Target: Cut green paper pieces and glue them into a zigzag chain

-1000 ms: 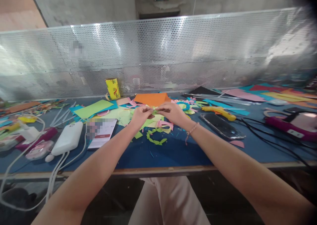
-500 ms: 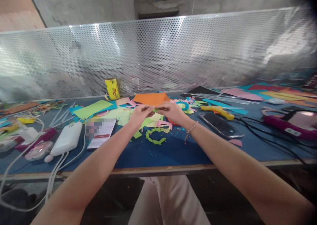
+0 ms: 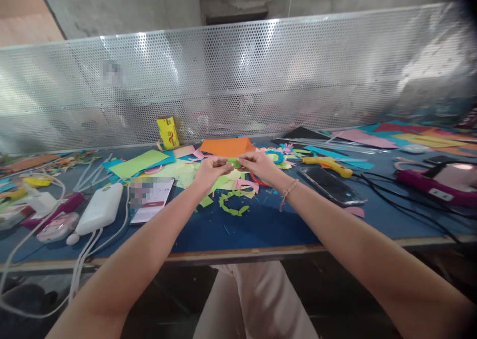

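Observation:
Between my two hands is a small green paper strip (image 3: 234, 162), pinched from both sides above the pile of paper. My left hand (image 3: 213, 172) grips its left end with thumb and fingers. On the other end, the fingertips of my right hand (image 3: 259, 166) are closed. Below them on the blue table lies a curved, notched green paper strip (image 3: 234, 204). A pink paper strip (image 3: 246, 186) curls beside it among pale green scraps (image 3: 186, 174). Just behind my hands rests an orange paper sheet (image 3: 227, 146).
On the left are a phone (image 3: 154, 200), a white power bank (image 3: 100, 208) with cables and a green sheet (image 3: 138, 164). To the right lie a yellow glue gun (image 3: 328, 166), a dark phone (image 3: 331, 186) and a purple power strip (image 3: 437, 187). A perforated metal screen (image 3: 231, 80) stands behind.
The green strip between my fingers shows more now, and my hands have shifted slightly around it. The view has tilted a little; the things on the table stay put.

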The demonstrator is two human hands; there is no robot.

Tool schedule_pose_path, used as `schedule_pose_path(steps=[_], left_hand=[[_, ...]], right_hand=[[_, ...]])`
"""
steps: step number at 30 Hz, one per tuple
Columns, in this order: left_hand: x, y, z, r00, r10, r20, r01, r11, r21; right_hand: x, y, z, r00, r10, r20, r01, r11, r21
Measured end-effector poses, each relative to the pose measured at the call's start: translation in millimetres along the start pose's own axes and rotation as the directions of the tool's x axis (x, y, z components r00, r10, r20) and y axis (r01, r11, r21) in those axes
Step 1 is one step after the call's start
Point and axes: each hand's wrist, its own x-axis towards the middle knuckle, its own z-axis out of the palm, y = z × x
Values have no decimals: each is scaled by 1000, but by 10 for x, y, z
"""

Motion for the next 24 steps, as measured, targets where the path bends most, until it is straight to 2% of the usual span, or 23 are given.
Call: schedule_pose_path(steps=[6, 10, 16, 20, 24], left_hand=[[-35, 36, 25, 999, -28, -32, 26, 999, -44], [-44, 40, 28, 998, -30, -59, 27, 999, -46], [-39, 31, 24, 996, -10, -84, 6, 999, -42], [-46, 37, 31, 996, 9, -90, -11, 1000, -21], [-52, 43, 32, 995, 50, -85, -41, 994, 99]], right_hand=[[-2, -6, 7, 999, -34, -19, 33, 998, -48], [-21, -35, 38, 997, 4, -82, -6, 1000, -26], [-47, -64, 89, 996, 31, -84, -36, 998, -59], [-42, -32, 91, 994, -15, -109, -1, 989, -147], [-44, 0, 93, 989, -100, -107, 71, 967, -246]])
